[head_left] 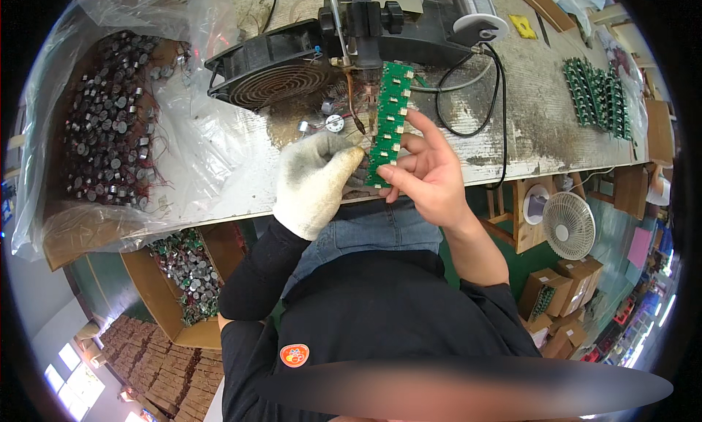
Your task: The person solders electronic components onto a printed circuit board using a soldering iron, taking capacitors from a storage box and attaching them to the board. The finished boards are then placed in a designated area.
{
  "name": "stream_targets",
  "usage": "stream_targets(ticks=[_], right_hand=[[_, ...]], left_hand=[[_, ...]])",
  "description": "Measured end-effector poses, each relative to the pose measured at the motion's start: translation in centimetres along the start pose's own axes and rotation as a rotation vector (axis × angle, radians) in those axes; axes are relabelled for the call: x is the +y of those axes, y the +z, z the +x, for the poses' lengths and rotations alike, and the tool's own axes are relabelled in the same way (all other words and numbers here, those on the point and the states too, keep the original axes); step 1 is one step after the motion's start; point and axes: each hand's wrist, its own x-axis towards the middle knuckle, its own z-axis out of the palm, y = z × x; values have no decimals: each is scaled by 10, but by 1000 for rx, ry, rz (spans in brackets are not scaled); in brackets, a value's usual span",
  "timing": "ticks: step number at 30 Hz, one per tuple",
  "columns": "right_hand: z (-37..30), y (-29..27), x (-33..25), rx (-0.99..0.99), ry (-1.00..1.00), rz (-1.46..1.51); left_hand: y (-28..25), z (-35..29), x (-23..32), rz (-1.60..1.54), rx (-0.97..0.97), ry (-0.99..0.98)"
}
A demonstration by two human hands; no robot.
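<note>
A long green circuit board strip (390,129) with a row of small pale parts is held by my bare right hand (433,175), thumb on one face and fingers behind. My left hand (313,181), in a white glove with grubby fingertips, is closed in a pinch beside the strip's left edge. What it pinches is too small to make out. Just above those fingertips points the bent tip of a soldering iron (356,118), fixed to a stand. A small round silver-and-white motor (334,123) lies on the bench beyond the glove, with others close by.
A black fan (281,78) stands far left of the iron, and a solder wire spool (477,6) sits at the back. Many wired motors (113,122) fill a plastic-lined box at left. More green boards (596,96) lie at right. A black cable (503,115) loops over the bench edge.
</note>
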Motion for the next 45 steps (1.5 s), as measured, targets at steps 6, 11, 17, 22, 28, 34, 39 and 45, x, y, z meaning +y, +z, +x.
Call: stream_targets(ticks=[6, 11, 17, 22, 28, 34, 39, 45], right_hand=[[-2, 0, 6, 25, 7, 9], [-2, 0, 4, 17, 18, 16], [0, 2, -3, 20, -4, 38], [0, 1, 1, 7, -1, 37], [-2, 0, 4, 8, 16, 35], [-2, 0, 5, 16, 16, 36], [-2, 1, 3, 7, 6, 35], [0, 1, 3, 23, 8, 36]], left_hand=[[-6, 4, -9, 159, -6, 73], [-4, 3, -8, 136, -8, 92], [-4, 5, 0, 135, -15, 59], [-3, 3, -2, 56, -5, 40], [-5, 3, -4, 150, -16, 44], [-4, 3, -5, 114, -13, 46], [-5, 4, -5, 130, -14, 43], [-1, 5, 5, 109, -12, 32]])
